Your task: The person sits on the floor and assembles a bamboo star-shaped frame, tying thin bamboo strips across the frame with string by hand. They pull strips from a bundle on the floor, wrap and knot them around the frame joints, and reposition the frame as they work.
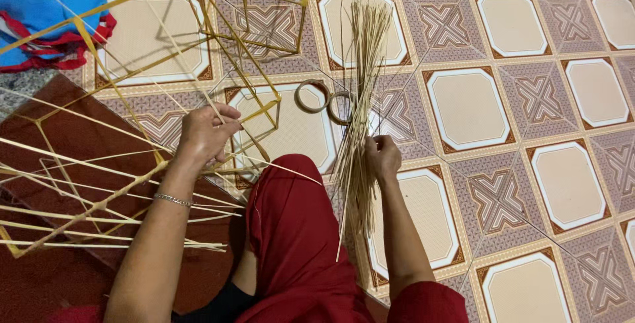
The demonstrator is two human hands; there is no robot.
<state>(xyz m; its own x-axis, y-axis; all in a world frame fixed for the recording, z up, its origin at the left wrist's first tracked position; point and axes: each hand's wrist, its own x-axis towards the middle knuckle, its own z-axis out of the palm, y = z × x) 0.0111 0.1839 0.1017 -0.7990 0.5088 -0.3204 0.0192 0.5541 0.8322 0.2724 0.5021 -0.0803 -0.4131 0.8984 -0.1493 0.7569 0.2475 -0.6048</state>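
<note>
Two hands are at work over a patterned tile floor point(516, 118). The left hand point(206, 132) has its grip curled around a thin stick of the bamboo frame point(218, 38), an open lattice of yellow slats that rises from near the knee toward the top of the view. The right hand point(382, 156) is closed about the bundle of thin splints point(360, 98), which lies on the floor just right of the red-clad knee point(291, 217), its tips fanning out away from the person; how many strands the fingers actually pinch is hard to tell from here. Just beside the bundle, between the two hands, lie two tape rolls point(312, 96), touching or nearly so. A second frame of pale sticks point(99, 197) spreads across the dark mat point(79, 131) at left. A blue and red cloth point(46, 18) sits in the upper left corner.
</note>
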